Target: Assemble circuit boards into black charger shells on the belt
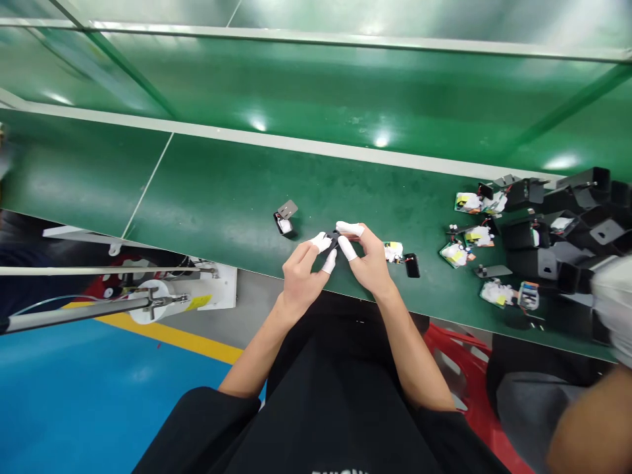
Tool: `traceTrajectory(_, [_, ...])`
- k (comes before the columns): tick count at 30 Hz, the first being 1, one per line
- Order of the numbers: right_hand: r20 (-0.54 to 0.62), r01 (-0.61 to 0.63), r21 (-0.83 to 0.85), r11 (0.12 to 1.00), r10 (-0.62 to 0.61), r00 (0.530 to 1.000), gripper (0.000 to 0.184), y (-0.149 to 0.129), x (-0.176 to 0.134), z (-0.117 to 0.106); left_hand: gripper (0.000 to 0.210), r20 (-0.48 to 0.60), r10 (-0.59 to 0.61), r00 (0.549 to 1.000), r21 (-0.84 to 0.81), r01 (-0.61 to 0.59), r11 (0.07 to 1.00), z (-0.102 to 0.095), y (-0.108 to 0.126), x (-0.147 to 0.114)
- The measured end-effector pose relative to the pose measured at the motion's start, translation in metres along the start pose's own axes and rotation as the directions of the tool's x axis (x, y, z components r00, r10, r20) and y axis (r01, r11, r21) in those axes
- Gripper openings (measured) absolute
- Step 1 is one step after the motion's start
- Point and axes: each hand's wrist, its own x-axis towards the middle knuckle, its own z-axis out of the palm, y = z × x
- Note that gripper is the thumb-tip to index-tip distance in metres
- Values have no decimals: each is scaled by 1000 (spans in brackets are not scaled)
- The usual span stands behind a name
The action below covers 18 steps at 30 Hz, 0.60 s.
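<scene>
My left hand (306,266) and my right hand (368,260) meet at the near edge of the green bench, with white finger cots on their fingertips. Between them, both hands pinch a small black part (334,239), mostly covered by the fingers. Just right of my right hand lies a circuit board with white wrapping (394,252), wired to a black rectangular panel (411,265). To the left of my hands stands a small black housing (284,224) with white material inside. A grey plate with slots (287,209) sits at its far side.
Several wrapped circuit boards (455,253) lie at the right, beside a cluster of black housings (548,263). A co-worker's arm (592,421) reaches in at the far right, near a red chair (459,368). A green panel (320,92) runs along the bench's back.
</scene>
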Motion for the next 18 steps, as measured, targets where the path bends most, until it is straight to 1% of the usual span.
traceTrajectory(3, [46,28,4,1000,-28,999,23,0,1,-2,6,71,-1,997,-16,3,1000,-2,-2,2])
traceTrajectory(6, [38,34,30,999,-35,999,22,1,2,-2,6,144,-33,989,-65,42,997,-5,-3,7])
traceTrajectory(8, [23,20,65,998,-21,1000,23,3,1,-1,6,179,-83,980,-100,102,990,-7,-2,12])
traceTrajectory(10, [15,-2,99,995,1,1000,25,6,0,0,7,195,-163,967,-124,189,974,-8,1,16])
traceTrajectory(12, [16,-17,113,993,16,1000,26,8,-2,1,13,191,-233,954,-139,261,955,-7,2,17])
traceTrajectory(13, [16,-21,114,993,20,1000,26,9,-2,1,15,184,-245,952,-145,273,951,-7,2,17])
traceTrajectory(15, [18,-27,113,993,25,1000,26,10,-3,1,14,163,-211,964,-144,235,961,-6,-1,15])
traceTrajectory(18, [16,-39,108,993,37,999,27,10,-4,0,11,94,-85,992,-113,96,989,-6,-9,11])
